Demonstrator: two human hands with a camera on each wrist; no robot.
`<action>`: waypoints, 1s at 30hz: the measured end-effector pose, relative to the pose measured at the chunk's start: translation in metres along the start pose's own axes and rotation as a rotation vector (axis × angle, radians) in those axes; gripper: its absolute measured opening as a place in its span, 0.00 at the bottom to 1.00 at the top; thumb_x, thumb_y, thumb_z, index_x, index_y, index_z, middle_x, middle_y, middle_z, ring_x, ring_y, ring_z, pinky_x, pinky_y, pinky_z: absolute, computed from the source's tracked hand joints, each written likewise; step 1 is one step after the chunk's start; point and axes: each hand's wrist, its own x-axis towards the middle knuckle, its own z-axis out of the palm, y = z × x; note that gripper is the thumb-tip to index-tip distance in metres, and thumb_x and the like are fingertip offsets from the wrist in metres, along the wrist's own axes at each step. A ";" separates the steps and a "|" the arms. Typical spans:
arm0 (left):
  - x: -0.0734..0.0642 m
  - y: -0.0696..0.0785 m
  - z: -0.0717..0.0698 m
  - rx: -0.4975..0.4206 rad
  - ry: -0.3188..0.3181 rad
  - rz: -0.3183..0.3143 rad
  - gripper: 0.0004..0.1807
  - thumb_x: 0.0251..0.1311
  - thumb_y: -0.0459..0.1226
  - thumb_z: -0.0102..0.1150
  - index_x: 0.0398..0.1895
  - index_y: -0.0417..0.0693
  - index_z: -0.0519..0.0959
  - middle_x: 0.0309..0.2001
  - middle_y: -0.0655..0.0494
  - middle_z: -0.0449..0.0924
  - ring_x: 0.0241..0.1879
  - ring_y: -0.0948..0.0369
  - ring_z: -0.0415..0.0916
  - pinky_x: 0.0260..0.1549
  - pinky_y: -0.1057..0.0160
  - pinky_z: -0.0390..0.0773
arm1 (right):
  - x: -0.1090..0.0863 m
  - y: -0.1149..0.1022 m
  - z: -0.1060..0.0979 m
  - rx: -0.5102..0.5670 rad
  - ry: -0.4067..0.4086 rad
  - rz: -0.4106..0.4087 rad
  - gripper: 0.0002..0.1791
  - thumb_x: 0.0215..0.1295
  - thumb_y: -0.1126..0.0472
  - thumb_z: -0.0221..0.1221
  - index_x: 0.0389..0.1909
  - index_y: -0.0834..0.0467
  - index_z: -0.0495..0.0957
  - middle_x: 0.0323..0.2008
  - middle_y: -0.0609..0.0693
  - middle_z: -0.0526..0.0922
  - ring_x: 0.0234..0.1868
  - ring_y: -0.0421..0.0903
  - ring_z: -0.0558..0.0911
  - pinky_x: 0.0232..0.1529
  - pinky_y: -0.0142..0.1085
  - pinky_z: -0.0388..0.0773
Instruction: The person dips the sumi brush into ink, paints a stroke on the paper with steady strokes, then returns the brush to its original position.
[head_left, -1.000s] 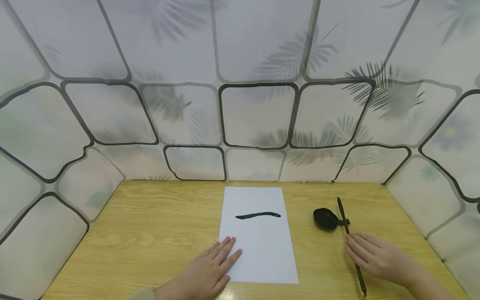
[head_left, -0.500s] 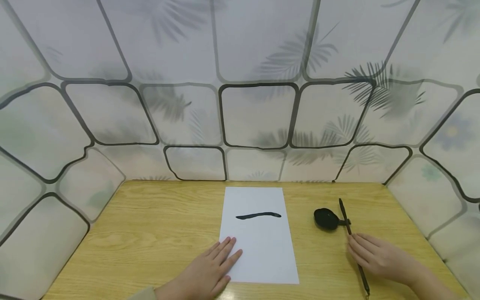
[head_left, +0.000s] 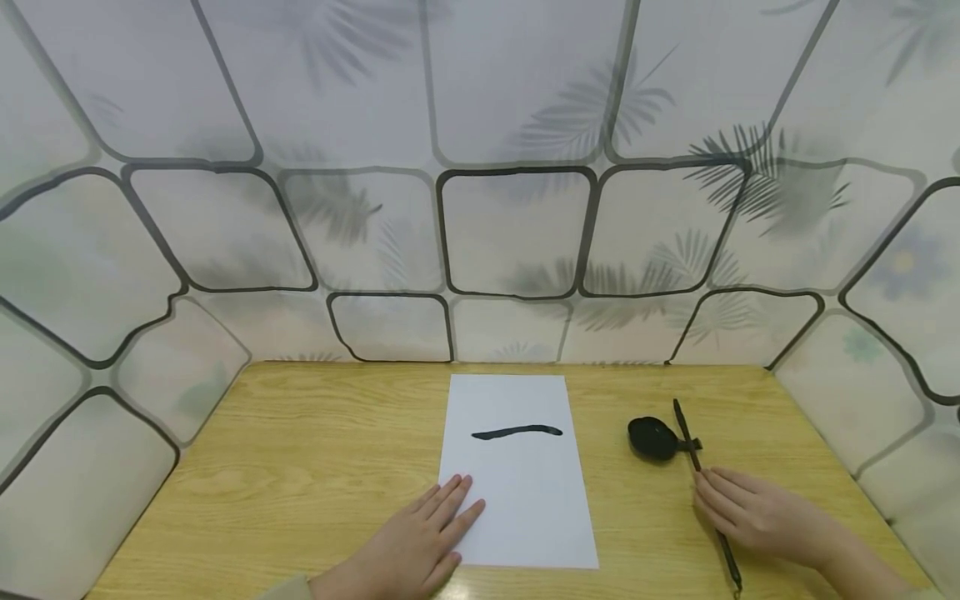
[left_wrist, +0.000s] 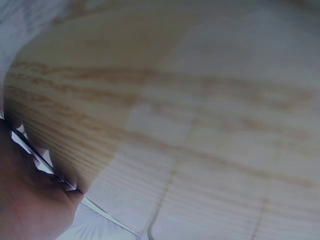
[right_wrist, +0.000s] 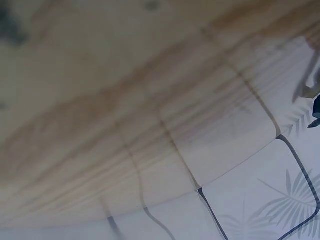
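In the head view a sheet of white paper lies on the table, marked with one black, slightly wavy stroke across its upper part. My left hand rests with spread fingers on the paper's lower left edge; part of that hand shows in the left wrist view. To the right of the paper, my right hand pinches a dark calligraphy brush by its shaft, the loop end toward me. The brush's far part overlaps the short handle of a small black ink dish.
The wooden table is enclosed by a back wall and side walls printed with grey outlines and leaves. Bare wood shows left of the paper. Between the paper and the ink dish runs a narrow strip of table.
The brush has turned slightly in my right hand, its loop end swinging right and its far tip ending a little to the left. The left hand and paper stay in place.
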 end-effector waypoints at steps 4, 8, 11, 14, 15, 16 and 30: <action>0.000 0.000 0.002 0.016 0.011 -0.002 0.31 0.82 0.52 0.42 0.80 0.49 0.67 0.78 0.42 0.69 0.77 0.51 0.69 0.70 0.57 0.76 | 0.000 0.001 0.000 -0.007 -0.015 -0.020 0.26 0.86 0.73 0.28 0.77 0.74 0.59 0.41 0.55 0.91 0.42 0.47 0.90 0.85 0.53 0.43; -0.001 0.001 0.002 0.029 0.017 -0.005 0.31 0.82 0.52 0.42 0.80 0.49 0.67 0.78 0.42 0.69 0.77 0.51 0.69 0.70 0.57 0.76 | -0.001 0.000 0.000 -0.004 -0.019 -0.031 0.24 0.87 0.72 0.30 0.51 0.63 0.78 0.43 0.55 0.91 0.43 0.47 0.90 0.82 0.52 0.60; -0.001 0.001 0.002 0.031 0.023 -0.002 0.31 0.81 0.52 0.44 0.80 0.49 0.67 0.78 0.42 0.70 0.77 0.51 0.70 0.70 0.57 0.75 | -0.001 0.000 0.000 -0.003 -0.024 -0.035 0.27 0.87 0.71 0.30 0.43 0.59 0.81 0.43 0.54 0.91 0.43 0.46 0.89 0.63 0.44 0.84; -0.001 0.001 0.001 0.023 0.020 -0.001 0.31 0.81 0.52 0.45 0.80 0.48 0.67 0.78 0.42 0.69 0.77 0.51 0.70 0.71 0.57 0.75 | -0.001 -0.001 0.001 -0.002 -0.031 -0.039 0.28 0.87 0.71 0.29 0.42 0.58 0.81 0.43 0.54 0.91 0.43 0.46 0.89 0.42 0.38 0.87; -0.001 0.001 0.001 0.019 0.017 -0.001 0.32 0.81 0.52 0.45 0.80 0.48 0.67 0.78 0.42 0.69 0.77 0.51 0.70 0.71 0.56 0.75 | -0.001 -0.001 0.001 -0.001 -0.032 -0.039 0.29 0.87 0.71 0.29 0.42 0.58 0.82 0.43 0.54 0.91 0.43 0.46 0.89 0.41 0.37 0.87; -0.001 0.001 0.000 0.018 0.016 -0.001 0.32 0.81 0.52 0.45 0.80 0.48 0.67 0.78 0.42 0.69 0.77 0.51 0.70 0.71 0.56 0.75 | -0.001 -0.001 0.001 0.000 -0.032 -0.039 0.29 0.87 0.71 0.29 0.42 0.58 0.82 0.43 0.54 0.91 0.43 0.46 0.89 0.41 0.37 0.87; -0.001 0.001 0.004 0.059 0.066 0.001 0.31 0.81 0.53 0.44 0.79 0.49 0.68 0.77 0.43 0.71 0.76 0.53 0.71 0.69 0.58 0.75 | -0.001 -0.001 0.003 0.037 -0.021 -0.033 0.31 0.87 0.71 0.29 0.39 0.59 0.84 0.39 0.55 0.91 0.39 0.48 0.89 0.39 0.40 0.88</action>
